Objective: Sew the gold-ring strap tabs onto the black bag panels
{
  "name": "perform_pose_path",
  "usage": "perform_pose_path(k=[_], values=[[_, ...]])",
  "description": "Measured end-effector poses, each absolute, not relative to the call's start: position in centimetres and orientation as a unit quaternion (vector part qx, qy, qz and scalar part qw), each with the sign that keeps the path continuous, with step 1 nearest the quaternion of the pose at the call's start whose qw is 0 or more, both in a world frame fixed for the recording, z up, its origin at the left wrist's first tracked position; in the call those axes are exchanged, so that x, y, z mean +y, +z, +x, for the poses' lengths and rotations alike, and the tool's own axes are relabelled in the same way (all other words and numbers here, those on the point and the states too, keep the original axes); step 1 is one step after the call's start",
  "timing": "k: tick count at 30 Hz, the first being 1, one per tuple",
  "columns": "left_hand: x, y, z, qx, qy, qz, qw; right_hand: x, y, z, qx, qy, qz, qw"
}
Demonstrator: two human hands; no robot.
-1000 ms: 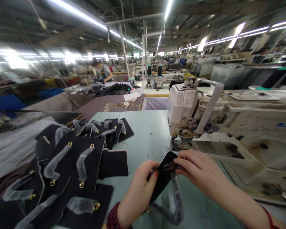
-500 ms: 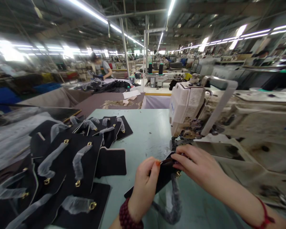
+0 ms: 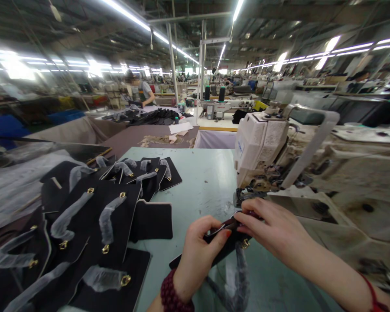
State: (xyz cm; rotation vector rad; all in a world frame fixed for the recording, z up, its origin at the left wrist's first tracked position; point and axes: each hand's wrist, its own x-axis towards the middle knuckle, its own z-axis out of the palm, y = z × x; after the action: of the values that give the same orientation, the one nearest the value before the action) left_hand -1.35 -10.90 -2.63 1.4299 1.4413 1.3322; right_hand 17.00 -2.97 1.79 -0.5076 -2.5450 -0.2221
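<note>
Both my hands hold one black leather piece (image 3: 221, 249) on the pale green table (image 3: 201, 182), just in front of the sewing machine's needle area (image 3: 243, 197). My left hand (image 3: 198, 255) pinches the piece's near edge, fingers closed. My right hand (image 3: 273, 232) grips its far end beside the presser foot, fingers curled over it. A plastic-wrapped strap with a gold ring (image 3: 237, 277) hangs from the piece toward me.
A white, worn sewing machine (image 3: 279, 147) fills the right side. Several black pieces with wrapped straps and gold clasps (image 3: 94, 225) are piled at the left. A person (image 3: 139, 91) works at a far table among other workstations.
My hands have shifted the black piece slightly toward the machine's needle area, and the piece now lies flatter. The view has drifted a little left.
</note>
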Motion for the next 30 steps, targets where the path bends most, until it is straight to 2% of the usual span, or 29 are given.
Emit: perform_pose_path(k=[15, 17, 20, 23, 30], values=[[-10.6, -2.1, -1.2, 0.542, 0.516, 0.547, 0.375, -1.5, 2.6, 16.9, -0.967, -0.044, -0.125, 0.219], [-10.7, -2.1, -1.3, 0.543, 0.514, 0.547, 0.376, -1.5, 2.5, 17.2, -0.958, -0.012, -0.142, 0.248], [-10.8, -2.2, -1.4, 0.551, 0.507, 0.553, 0.365, -2.2, 1.8, 18.1, -0.910, 0.076, -0.211, 0.348], [-10.8, -2.3, -1.5, 0.564, 0.505, 0.551, 0.351, -3.8, -0.7, 20.0, -0.857, 0.091, -0.289, 0.416], [-10.4, -3.1, -2.6, 0.574, 0.541, 0.497, 0.361, -7.6, -13.3, 27.9, -0.787, 0.008, -0.490, 0.375]])
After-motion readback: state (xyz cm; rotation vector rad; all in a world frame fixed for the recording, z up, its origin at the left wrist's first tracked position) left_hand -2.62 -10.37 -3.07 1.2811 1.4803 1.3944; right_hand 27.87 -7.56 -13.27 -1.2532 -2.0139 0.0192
